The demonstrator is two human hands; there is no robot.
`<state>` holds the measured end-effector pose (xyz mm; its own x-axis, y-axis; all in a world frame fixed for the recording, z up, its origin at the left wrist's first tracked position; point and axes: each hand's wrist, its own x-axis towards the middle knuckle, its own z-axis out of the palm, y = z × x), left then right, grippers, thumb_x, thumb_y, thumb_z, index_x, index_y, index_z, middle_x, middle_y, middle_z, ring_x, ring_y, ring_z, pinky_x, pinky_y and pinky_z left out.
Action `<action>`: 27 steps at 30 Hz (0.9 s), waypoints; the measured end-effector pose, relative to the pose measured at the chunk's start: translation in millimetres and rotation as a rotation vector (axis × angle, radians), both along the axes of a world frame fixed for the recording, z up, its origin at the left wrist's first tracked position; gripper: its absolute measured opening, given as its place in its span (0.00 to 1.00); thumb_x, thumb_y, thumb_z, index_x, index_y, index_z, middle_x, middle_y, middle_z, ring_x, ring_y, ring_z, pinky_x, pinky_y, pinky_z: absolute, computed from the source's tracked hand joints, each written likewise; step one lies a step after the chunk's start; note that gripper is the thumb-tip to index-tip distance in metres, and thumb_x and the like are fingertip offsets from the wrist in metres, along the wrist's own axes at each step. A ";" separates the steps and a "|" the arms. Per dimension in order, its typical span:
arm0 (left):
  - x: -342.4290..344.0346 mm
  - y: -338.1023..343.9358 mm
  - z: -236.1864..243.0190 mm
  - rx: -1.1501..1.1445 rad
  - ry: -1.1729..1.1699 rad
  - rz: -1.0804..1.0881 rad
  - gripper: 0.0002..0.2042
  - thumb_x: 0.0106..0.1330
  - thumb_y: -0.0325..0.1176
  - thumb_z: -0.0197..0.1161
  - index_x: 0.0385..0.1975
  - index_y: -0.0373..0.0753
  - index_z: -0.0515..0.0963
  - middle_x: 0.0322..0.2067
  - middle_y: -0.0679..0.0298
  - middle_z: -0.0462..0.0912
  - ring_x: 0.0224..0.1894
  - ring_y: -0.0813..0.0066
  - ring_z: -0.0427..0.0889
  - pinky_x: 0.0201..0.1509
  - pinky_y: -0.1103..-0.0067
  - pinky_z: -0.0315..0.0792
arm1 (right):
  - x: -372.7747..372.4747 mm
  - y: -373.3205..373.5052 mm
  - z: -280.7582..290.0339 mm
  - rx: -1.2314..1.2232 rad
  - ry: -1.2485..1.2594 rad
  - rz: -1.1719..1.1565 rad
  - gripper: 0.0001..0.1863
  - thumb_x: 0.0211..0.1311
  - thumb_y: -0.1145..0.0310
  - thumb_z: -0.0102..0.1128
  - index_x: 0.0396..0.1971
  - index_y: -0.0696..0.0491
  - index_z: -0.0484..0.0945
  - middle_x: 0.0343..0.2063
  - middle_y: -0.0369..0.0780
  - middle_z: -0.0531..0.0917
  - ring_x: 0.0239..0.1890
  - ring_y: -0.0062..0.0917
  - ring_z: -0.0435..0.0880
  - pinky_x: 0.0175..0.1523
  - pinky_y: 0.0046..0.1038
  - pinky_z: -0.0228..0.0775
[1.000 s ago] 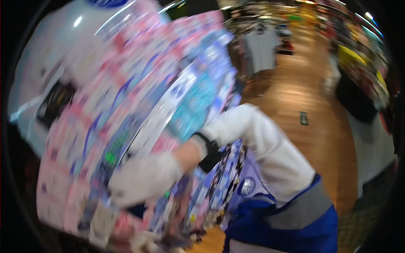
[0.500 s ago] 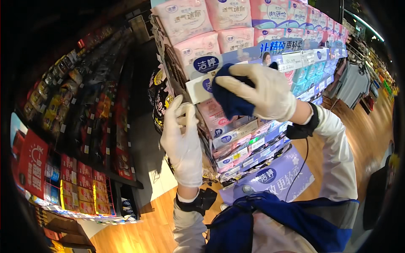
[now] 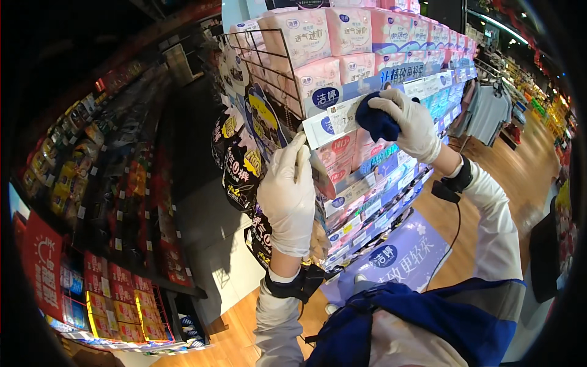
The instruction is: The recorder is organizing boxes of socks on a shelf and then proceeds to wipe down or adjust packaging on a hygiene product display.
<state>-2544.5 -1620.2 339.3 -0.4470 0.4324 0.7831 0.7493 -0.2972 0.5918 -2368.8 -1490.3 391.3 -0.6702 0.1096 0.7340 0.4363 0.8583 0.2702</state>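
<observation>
At the end of a shop shelf unit, going left to right: the left hand [image 3: 288,197], in a white glove, lies flat with its fingers spread open against the corner of the shelving, beside the black hanging packs [image 3: 239,165], gripping nothing. Half a second ago it sat slightly higher on that corner. Pink and white packets [image 3: 318,43] fill the upper tiers. The right hand [image 3: 411,122], also gloved, is closed around a dark blue cloth [image 3: 374,121] pressed to the price strip [image 3: 342,116] of the upper shelf. Earlier the cloth sat nearer the strip's left end; I judge the wiping is working rightward along it.
</observation>
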 end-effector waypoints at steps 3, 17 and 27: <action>-0.7 -8.8 3.6 -0.147 0.002 -0.016 0.10 0.58 0.29 0.50 0.39 0.41 0.73 0.30 0.61 0.76 0.30 0.70 0.75 0.34 0.82 0.67 | -9.0 -17.9 7.6 0.115 -0.034 0.066 0.24 0.36 0.69 0.60 0.40 0.45 0.69 0.33 0.36 0.71 0.30 0.29 0.75 0.29 0.25 0.67; 3.0 -20.4 -25.0 -0.097 0.116 -0.194 0.15 0.55 0.21 0.44 0.43 0.33 0.67 0.36 0.56 0.70 0.37 0.61 0.71 0.41 0.77 0.64 | -34.8 -45.7 -6.2 -0.043 -0.159 0.224 0.24 0.37 0.69 0.59 0.42 0.48 0.69 0.33 0.37 0.72 0.30 0.29 0.74 0.30 0.26 0.68; 8.9 -20.7 -21.0 -0.101 0.094 -0.126 0.14 0.57 0.25 0.46 0.45 0.35 0.66 0.38 0.54 0.69 0.39 0.59 0.70 0.42 0.76 0.65 | -54.6 -44.4 4.7 0.050 -0.077 0.153 0.28 0.35 0.72 0.58 0.45 0.46 0.67 0.33 0.39 0.71 0.30 0.30 0.74 0.30 0.27 0.67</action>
